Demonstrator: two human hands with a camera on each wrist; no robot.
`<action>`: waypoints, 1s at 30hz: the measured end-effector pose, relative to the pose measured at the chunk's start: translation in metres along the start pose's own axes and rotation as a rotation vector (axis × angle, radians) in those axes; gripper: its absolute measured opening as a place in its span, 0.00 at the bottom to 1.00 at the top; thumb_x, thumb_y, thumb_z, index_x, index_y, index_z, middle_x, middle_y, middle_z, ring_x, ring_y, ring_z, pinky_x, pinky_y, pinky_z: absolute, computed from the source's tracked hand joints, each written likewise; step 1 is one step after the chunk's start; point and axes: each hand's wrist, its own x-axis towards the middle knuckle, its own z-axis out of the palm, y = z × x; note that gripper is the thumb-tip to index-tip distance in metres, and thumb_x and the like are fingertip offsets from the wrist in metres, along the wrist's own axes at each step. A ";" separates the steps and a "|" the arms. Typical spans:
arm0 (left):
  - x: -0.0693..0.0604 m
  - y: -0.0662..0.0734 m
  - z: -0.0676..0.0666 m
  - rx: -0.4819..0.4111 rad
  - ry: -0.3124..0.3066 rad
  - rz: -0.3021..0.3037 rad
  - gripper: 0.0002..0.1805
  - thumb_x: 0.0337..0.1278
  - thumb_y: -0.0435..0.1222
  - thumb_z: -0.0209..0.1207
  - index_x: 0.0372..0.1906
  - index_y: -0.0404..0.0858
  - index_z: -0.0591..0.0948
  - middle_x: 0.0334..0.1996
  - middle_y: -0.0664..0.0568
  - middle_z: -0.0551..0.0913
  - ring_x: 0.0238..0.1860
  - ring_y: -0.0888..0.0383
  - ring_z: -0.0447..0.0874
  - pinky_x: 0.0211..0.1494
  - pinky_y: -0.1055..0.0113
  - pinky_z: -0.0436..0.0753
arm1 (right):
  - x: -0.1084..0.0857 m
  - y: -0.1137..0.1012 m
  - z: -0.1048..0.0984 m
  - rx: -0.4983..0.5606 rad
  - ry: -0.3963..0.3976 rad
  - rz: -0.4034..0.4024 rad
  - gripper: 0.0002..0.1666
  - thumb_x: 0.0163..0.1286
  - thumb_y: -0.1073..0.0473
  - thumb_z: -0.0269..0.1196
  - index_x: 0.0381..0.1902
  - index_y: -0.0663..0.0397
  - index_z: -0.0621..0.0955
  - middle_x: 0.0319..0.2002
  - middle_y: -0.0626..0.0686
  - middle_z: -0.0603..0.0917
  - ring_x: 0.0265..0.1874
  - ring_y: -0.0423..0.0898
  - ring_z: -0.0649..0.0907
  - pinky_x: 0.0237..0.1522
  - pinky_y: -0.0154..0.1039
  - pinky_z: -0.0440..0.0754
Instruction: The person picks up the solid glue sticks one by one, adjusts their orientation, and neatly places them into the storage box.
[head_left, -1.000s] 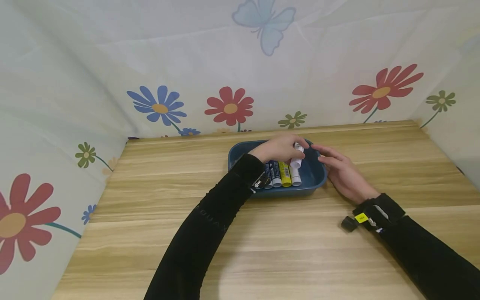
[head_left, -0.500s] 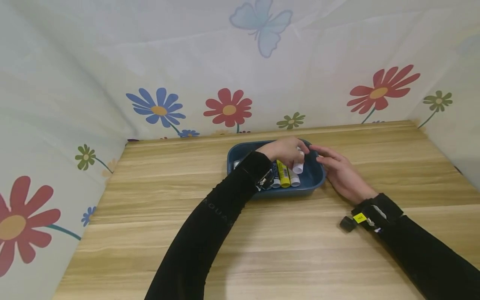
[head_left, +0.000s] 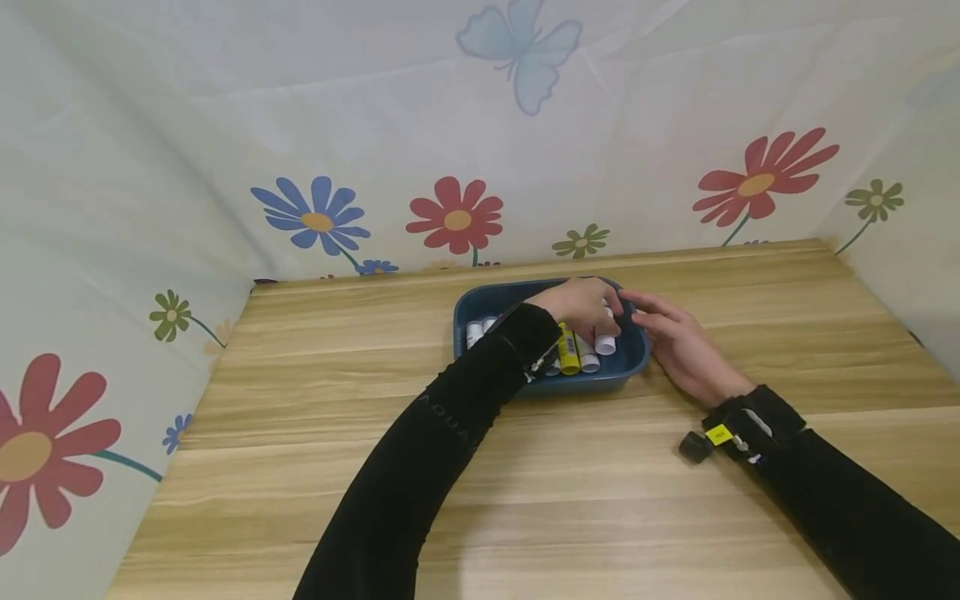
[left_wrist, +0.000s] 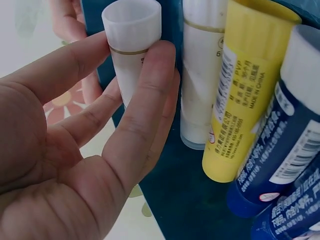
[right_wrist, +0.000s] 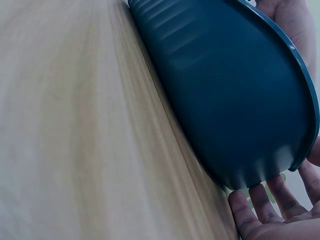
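Note:
In the head view my left hand (head_left: 579,305) reaches into a dark blue tray (head_left: 600,382) near its right end. Thumb and fingers pinch a white glue stick (left_wrist: 131,30), whose lower part is hidden behind them in the left wrist view. Beside it in the tray lie another white glue stick (left_wrist: 199,75), a yellow glue stick (left_wrist: 247,90) and dark blue glue sticks (left_wrist: 272,150) with white ends. My right hand (head_left: 692,357) stays at the tray's right end. Its extended fingertips touch the outer wall (right_wrist: 225,100) in the right wrist view.
More white-ended sticks (head_left: 474,333) lie at the tray's left end, partly covered by my left sleeve (head_left: 442,425). The tray stands on a wood-grain table (head_left: 330,367), near its back edge. A flower-printed cloth (head_left: 645,167) hangs behind the table and along its sides.
My left hand has moved slightly right and toward me, lowering the white glue stick into the space right of the other sticks. My right hand has kept its place at the tray.

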 end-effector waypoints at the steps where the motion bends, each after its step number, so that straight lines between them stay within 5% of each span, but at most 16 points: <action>1: 0.000 0.000 0.000 0.010 0.001 -0.002 0.23 0.72 0.37 0.64 0.68 0.39 0.78 0.51 0.48 0.82 0.36 0.59 0.89 0.44 0.72 0.84 | 0.000 0.000 0.000 -0.001 -0.002 0.000 0.29 0.85 0.59 0.51 0.79 0.58 0.65 0.77 0.52 0.60 0.70 0.44 0.66 0.65 0.29 0.71; 8: -0.002 -0.001 0.001 0.076 0.010 0.003 0.23 0.72 0.39 0.64 0.67 0.40 0.79 0.45 0.51 0.85 0.36 0.60 0.88 0.44 0.71 0.82 | 0.001 -0.001 0.000 -0.003 -0.002 -0.001 0.29 0.85 0.59 0.50 0.79 0.59 0.65 0.78 0.53 0.57 0.70 0.41 0.66 0.65 0.29 0.71; 22: -0.002 0.000 0.009 0.029 0.057 -0.010 0.18 0.68 0.31 0.66 0.60 0.32 0.83 0.57 0.45 0.84 0.39 0.56 0.91 0.43 0.71 0.86 | 0.000 -0.002 0.000 0.002 -0.012 -0.002 0.29 0.85 0.59 0.51 0.79 0.58 0.64 0.79 0.54 0.56 0.70 0.40 0.69 0.64 0.29 0.71; 30: -0.002 -0.003 0.011 0.092 0.064 0.000 0.13 0.69 0.30 0.63 0.56 0.37 0.86 0.50 0.48 0.84 0.36 0.57 0.88 0.42 0.69 0.86 | 0.000 -0.002 0.001 0.005 0.001 0.004 0.30 0.85 0.59 0.51 0.79 0.59 0.64 0.79 0.53 0.56 0.71 0.42 0.65 0.64 0.29 0.71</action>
